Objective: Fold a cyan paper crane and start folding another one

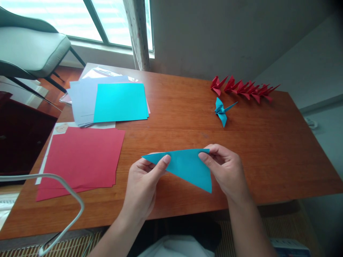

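Note:
A blue sheet of paper [189, 167], folded into a triangle, is held up between both hands above the near part of the table. My left hand [146, 182] pinches its upper edge towards the left point, thumb on the near face and fingers behind. At the upper right corner my right hand [225, 166] grips the paper between thumb and fingers. The triangle's lower corner hangs free near the right wrist. Beyond the hands, a blue paper crane [221, 111] rests on the wooden table [177, 125].
Several red paper cranes [249, 89] stand in a row at the back right. Left lie a stack of red paper [83, 157] and blue sheets [120, 101] over pale ones. A white cable-like arm [72, 192] curves in at the lower left. A chair [34, 46] stands by the window.

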{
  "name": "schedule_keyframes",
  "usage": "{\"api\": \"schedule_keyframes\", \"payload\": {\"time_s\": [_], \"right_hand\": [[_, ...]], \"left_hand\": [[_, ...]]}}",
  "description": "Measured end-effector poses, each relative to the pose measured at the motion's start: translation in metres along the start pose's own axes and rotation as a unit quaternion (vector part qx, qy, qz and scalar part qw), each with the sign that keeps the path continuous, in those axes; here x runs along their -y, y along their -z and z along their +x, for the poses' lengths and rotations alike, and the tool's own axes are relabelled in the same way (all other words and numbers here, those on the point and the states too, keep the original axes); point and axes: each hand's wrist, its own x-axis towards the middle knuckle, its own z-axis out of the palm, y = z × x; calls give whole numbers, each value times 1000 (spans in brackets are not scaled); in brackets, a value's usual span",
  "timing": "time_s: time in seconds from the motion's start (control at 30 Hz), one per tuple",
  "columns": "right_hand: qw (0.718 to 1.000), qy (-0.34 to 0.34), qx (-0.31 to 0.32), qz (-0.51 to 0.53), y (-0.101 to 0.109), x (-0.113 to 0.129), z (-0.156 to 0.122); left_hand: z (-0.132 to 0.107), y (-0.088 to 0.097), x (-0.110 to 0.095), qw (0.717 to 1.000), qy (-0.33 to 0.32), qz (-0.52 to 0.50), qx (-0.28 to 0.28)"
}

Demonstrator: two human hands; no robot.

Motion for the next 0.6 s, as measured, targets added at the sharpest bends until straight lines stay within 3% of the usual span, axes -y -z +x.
{"api": "schedule_keyframes", "payload": {"time_s": [0.33, 0.47, 0.6], "right_hand": [[1000, -1, 6, -1, 0, -1, 0], [996, 84, -12, -16, 1, 2, 1], [982, 178, -38, -49, 5, 10, -2]], "left_hand": [[1, 1, 0, 1000, -10, 4, 0], [0, 4, 0, 998, -48, 35, 14], [-4, 5, -3, 980, -165, 103, 47]]}}
